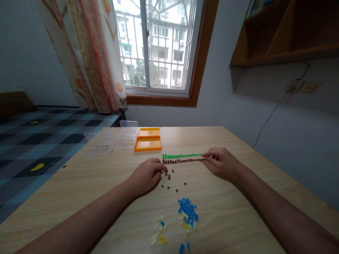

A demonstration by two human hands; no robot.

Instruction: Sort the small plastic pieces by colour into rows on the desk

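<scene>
A row of small green bricks (182, 156) runs across the table, and just in front of it lies a matching row of small brown bricks (182, 161). At the right end of both rows is my right hand (221, 163), its thumb and forefinger closed in a pinch at the last brown brick. My left hand (149, 173) rests near the left end, fingers curled, the fingertips down beside several loose brown bricks (168, 177); what lies between those fingers is hidden. A few more brown bricks are scattered nearer to me.
Closer to me lie a heap of blue bricks (188, 211), yellow bricks (162, 240) and pale yellow bricks (156, 225). An opened orange case (147, 149) and clear plastic boxes (97, 151) stand at the back left of the wooden table (225, 218).
</scene>
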